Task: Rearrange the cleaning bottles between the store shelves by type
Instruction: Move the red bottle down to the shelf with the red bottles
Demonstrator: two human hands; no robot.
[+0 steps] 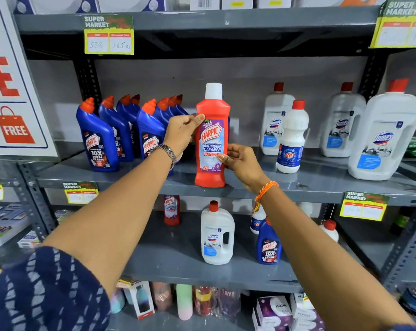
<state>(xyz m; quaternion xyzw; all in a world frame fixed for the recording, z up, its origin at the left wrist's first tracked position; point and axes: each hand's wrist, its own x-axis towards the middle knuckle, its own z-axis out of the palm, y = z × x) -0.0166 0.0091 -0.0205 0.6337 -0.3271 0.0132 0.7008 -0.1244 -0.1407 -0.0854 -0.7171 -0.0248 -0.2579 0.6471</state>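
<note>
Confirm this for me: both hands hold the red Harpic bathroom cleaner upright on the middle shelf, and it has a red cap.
Only the cap is wrong. In the head view the red Harpic bathroom cleaner has a white cap, not a red one. The rest stands: the left hand and right hand hold it upright on the middle shelf.

red bottle [211, 139]: "HARPIC BATHROOM CLEANER 10X" | blue bottles [97, 139]: "HARPIC 10X TOTAL CLEAN" | white jugs [383, 134]: "Domex" | small white bottle [291, 139]: "Rin" | shelf tag [109, 34]: "SUPER MARKET", "165" | sign [16, 130]: "FREE"
</note>
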